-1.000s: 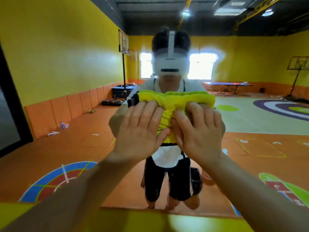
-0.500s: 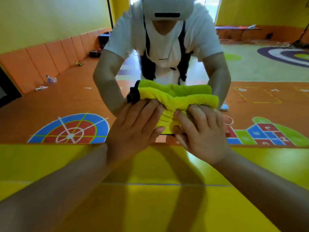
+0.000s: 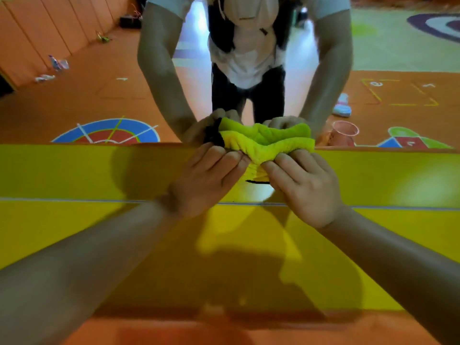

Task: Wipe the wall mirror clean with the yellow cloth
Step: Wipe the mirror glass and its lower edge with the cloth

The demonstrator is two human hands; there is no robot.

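Head view looks down at the bottom of the wall mirror point(image 3: 82, 105). I have the yellow cloth point(image 3: 271, 149) bunched into a thick roll right on the lower edge of the glass, its upper folds on the mirror and its lower folds spilling onto the yellow wall point(image 3: 74, 170) beneath. The left hand point(image 3: 211, 178) lies over the roll's left end, where a black trim point(image 3: 214, 139) shows, and the right hand point(image 3: 307, 185) lies over its right end. On both, the fingers are laid out fairly straight and press the cloth to the surface rather than curling round it. The thumbs are hidden, so I cannot say whether they pinch a fold underneath. The hands sit close together with cloth puckered up between them. The mirror doubles the cloth and shows the person bent forward, plus a pink cup point(image 3: 344, 133) on the orange floor behind. I judge this to be the low end of a wiping pass, so the thing to get right is the last strip of glass. I would put even pressure through both hands, run the roll sideways along the edge instead of letting it slide onto the paint, and spread the bunched cloth wider so more of it meets the glass. Uneven pressure would likely leave a streak along the rim. The frame is blurred, so I cannot judge how clean the glass is.
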